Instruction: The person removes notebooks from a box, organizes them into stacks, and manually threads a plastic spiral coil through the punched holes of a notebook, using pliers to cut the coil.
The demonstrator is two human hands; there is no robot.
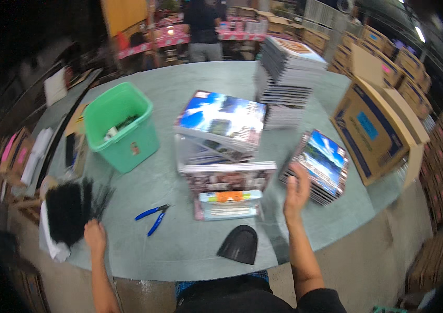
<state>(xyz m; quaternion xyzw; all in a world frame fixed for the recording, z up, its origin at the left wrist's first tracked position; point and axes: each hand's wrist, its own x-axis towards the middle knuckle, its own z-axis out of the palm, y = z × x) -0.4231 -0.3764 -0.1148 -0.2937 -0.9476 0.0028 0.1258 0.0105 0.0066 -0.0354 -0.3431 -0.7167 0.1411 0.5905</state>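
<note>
My left hand (95, 235) is at the table's near left, with its fingers closed at the edge of a bundle of thin black strands (67, 211) lying on white wrapping. The strands look like cable ties, but blur hides the exact kind. My right hand (297, 193) has its fingers stretched out against the left side of a short stack of booklets (326, 164) with a blue-sky picture on top. Between my hands lie blue-handled nippers (153, 216) and a black, rounded flat piece (240, 245). Behind them an upright booklet stack (226, 180) has a small orange-and-white packet (229, 197) before it.
A green bin (122, 130) with small items inside stands at the left. More booklets (221, 117) lie mid-table, and a tall stack (289, 78) rises behind. An open carton (370, 130) leans at the right. A person (203, 31) stands beyond the table.
</note>
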